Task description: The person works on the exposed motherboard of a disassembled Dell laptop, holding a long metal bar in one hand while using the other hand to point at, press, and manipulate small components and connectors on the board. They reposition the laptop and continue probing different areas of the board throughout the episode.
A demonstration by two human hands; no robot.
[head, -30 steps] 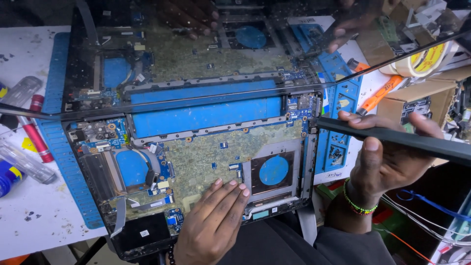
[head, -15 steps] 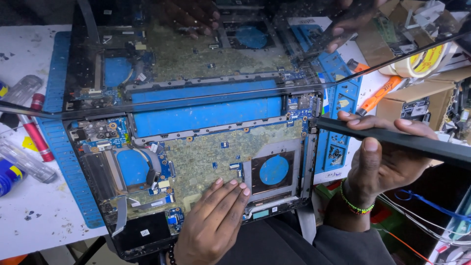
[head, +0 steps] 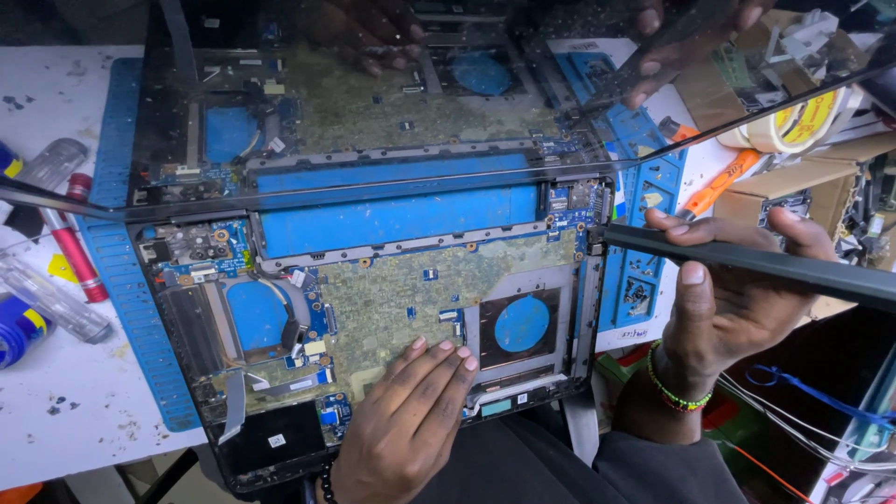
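An opened laptop base (head: 392, 285) lies on a blue work mat (head: 140, 308), its green board, fan openings and an empty middle bay exposed. The raised glossy screen (head: 373, 93) mirrors the insides and both hands. My left hand (head: 401, 420) rests flat on the lower part of the board, fingers together near the round fan opening (head: 521, 324). My right hand (head: 737, 308) grips a long dark flat bar (head: 803, 269) from below, thumb on its front. The bar's left end touches the laptop's right edge near the hinge.
Left of the mat lie a red-handled screwdriver (head: 70, 243), a clear-handled tool (head: 47, 299) and a blue and yellow object (head: 19, 327). At the right are a roll of tape (head: 793, 121), an orange tool (head: 719, 182), cardboard boxes (head: 747, 201) and loose cables (head: 793, 411).
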